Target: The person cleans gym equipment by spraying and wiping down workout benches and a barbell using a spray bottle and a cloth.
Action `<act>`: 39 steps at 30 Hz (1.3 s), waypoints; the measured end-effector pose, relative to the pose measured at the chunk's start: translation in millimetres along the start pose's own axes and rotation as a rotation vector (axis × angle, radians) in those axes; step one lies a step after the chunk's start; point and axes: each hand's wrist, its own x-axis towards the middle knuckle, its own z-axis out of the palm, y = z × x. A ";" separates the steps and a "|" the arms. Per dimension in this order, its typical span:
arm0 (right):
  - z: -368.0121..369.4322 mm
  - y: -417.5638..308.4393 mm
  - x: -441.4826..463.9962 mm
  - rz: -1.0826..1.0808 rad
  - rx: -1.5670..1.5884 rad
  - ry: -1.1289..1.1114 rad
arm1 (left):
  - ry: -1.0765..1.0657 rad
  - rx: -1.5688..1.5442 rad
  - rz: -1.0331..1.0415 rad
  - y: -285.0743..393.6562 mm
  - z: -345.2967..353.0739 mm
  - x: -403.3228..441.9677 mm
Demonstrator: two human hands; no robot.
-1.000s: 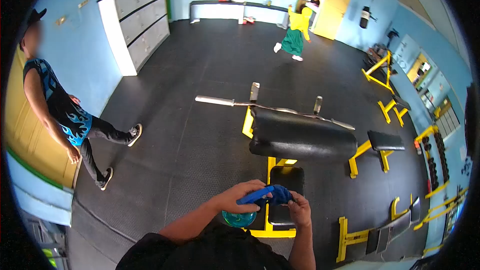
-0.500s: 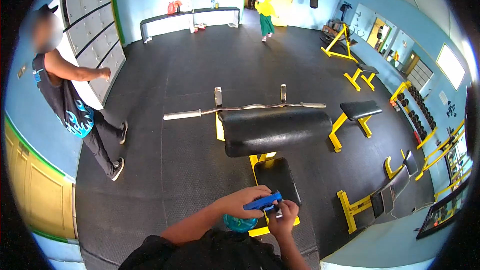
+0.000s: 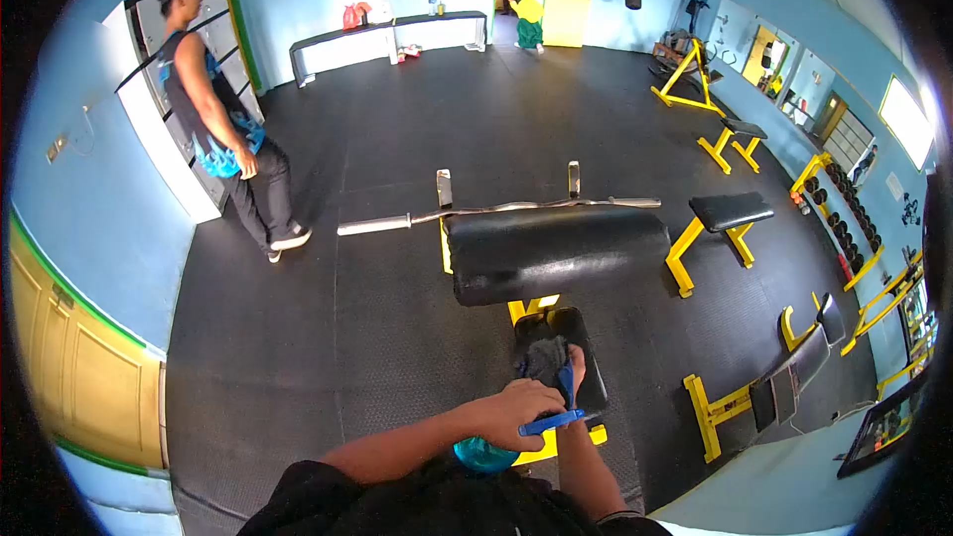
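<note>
My left hand (image 3: 524, 405) is closed, fingers curled down, over a stiff-looking blue strip (image 3: 552, 423) that reaches across to my right wrist. My right hand (image 3: 578, 369) is just beyond it, beside a dark grey, cloth-like item (image 3: 544, 361) with a blue part (image 3: 567, 383) along its near side. That hand seems to grip the item's right edge; its fingers are partly hidden. Whether the strip and the grey item are one piece, I cannot tell. Beneath my left wrist shows a rounded, translucent teal object (image 3: 484, 455), half covered by my arm.
Ahead stands a padded bench (image 3: 556, 253) with a curved barbell (image 3: 496, 208) on its rests. Yellow-framed benches (image 3: 730, 210) and a dumbbell rack (image 3: 839, 223) line the right. A person (image 3: 213, 119) is by the lockers at left; another (image 3: 529, 20) is at the far doorway.
The dark grey item now shows between my hands, and my right hand has moved forward. The blue strip has shifted slightly right and nearer. The person at left has walked toward the lockers; the far person reached the doorway.
</note>
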 end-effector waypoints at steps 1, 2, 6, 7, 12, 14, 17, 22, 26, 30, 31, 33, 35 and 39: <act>19.4 -55.6 -11.2 0.115 0.299 0.030 | 0.050 0.058 0.017 -0.1 3.8 -1.6; 29.2 -86.1 -19.1 0.231 0.596 0.064 | 0.058 0.055 0.009 2.2 5.1 -1.5; -9.9 15.4 16.4 0.310 0.921 -0.052 | -0.002 -0.319 0.010 22.3 -0.9 8.4; -6.3 -17.3 2.4 0.399 0.790 -0.126 | -0.024 -0.339 0.005 25.3 -0.7 10.8; 22.8 -77.4 -11.7 0.279 0.753 -0.547 | -0.077 -0.375 0.059 24.3 16.1 10.3; 39.9 -126.2 -19.9 0.146 0.591 -0.460 | -0.096 -0.409 0.078 18.9 19.9 3.6; 40.9 -121.9 -23.5 0.257 0.591 -0.418 | -0.081 -0.352 -0.098 -0.6 22.3 -20.4; 43.0 -100.9 -28.1 0.546 0.558 -0.326 | 0.001 -0.271 -0.302 -25.0 25.1 -84.9; 48.7 -76.6 -34.1 0.792 0.524 -0.229 | 0.070 -0.293 -0.413 -27.2 9.8 -141.6; 54.2 23.7 -29.6 0.358 0.234 -0.488 | 0.065 -0.300 -0.449 -43.3 4.4 -172.1; 53.5 60.4 -18.7 0.021 -0.040 -0.577 | 0.073 -0.291 -0.449 -47.0 0.5 -176.5; 55.7 100.3 -11.3 0.021 -0.256 -0.609 | 0.120 -0.197 -0.530 -51.1 -8.2 -187.5; 72.3 111.2 -9.0 0.020 -0.465 -0.625 | 0.185 -0.211 -0.540 -57.7 -21.5 -196.0; 129.4 54.2 -17.3 0.400 0.346 -0.492 | 0.563 0.043 -0.453 -85.4 -23.7 -207.8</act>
